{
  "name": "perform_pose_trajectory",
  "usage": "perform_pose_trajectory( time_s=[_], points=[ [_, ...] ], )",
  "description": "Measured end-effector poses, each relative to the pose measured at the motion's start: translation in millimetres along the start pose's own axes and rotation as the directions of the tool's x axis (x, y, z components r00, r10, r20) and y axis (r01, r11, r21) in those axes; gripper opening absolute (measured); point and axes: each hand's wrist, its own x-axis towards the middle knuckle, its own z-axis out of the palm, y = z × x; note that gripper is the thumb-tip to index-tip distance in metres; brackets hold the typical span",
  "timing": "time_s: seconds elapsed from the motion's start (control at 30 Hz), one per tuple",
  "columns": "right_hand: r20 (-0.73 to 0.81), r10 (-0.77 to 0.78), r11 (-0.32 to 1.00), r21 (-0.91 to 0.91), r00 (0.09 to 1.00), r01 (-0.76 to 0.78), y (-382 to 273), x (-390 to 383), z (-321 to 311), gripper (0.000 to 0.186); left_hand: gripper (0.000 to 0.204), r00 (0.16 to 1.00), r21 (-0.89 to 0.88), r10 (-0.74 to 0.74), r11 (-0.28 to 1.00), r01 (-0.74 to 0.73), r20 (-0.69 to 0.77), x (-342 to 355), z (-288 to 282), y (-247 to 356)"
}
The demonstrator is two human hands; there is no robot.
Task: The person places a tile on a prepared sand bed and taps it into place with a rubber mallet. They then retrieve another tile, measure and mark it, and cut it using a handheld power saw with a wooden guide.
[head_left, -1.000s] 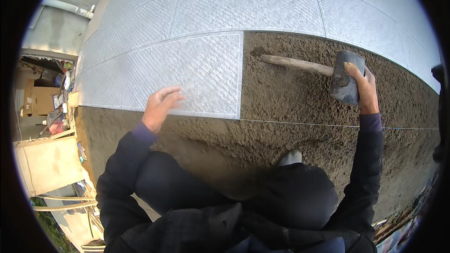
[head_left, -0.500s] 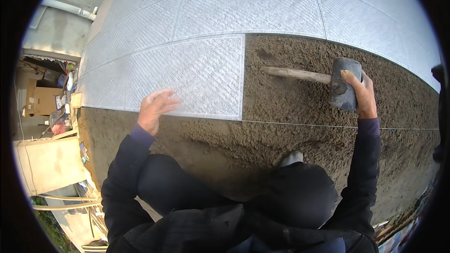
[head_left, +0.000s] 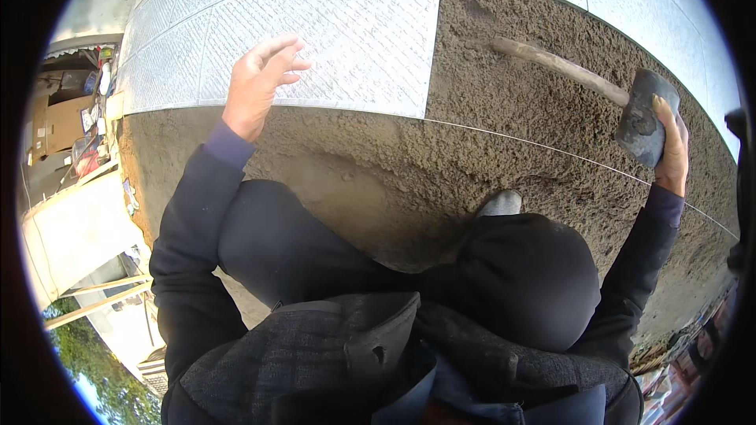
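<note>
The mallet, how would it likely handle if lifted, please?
The mallet is probably head-heavy, its dark head being much thicker than its handle. The handle looks wooden, so likely stiff. The cylindrical head might rock if set down.

The pale-grey rectangular stone-like slab [head_left: 339, 39] lies left of the brown grainy mortar-like bed [head_left: 520, 94], with a thin white string [head_left: 543, 144] running right from the slab's near corner, the dark-grey cylindrical-headed, wooden-handled mallet [head_left: 642, 114] in the bare right hand [head_left: 671, 143] beyond that string, and the bare left hand [head_left: 256, 90] by the slab's near edge
</note>
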Motion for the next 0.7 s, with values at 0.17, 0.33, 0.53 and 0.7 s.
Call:
perform_pose_trajectory(
  time_s=[0.17,0.33,0.53,0.7],
  points=[
    [-0.031,-0.045,0.995,-0.088,0.998,0.043,-22,-56,-18,0.062,0.064,0.658,0.41,0.537,0.517,-0.751,0.528,-6,90,35],
    [0.114,-0.079,0.98,0.189,0.99,0.056,7,-87,56,0.076,0.052,0.423,0.254,0.492,0.375,-0.892,0.761,-9,190,30],
    [0.063,0.015,0.984,0.177,0.998,-0.026,4,-101,39,0.08,0.024,0.686,0.769,-0.475,-0.03,-0.638,0.551,-22,-14,13],
    [0.299,0.041,0.981,0.171,0.953,-0.095,-5,-82,80,0.085,0.074,0.723,0.522,0.213,0.564,-0.64,0.657,-41,26,46]
  ],
)
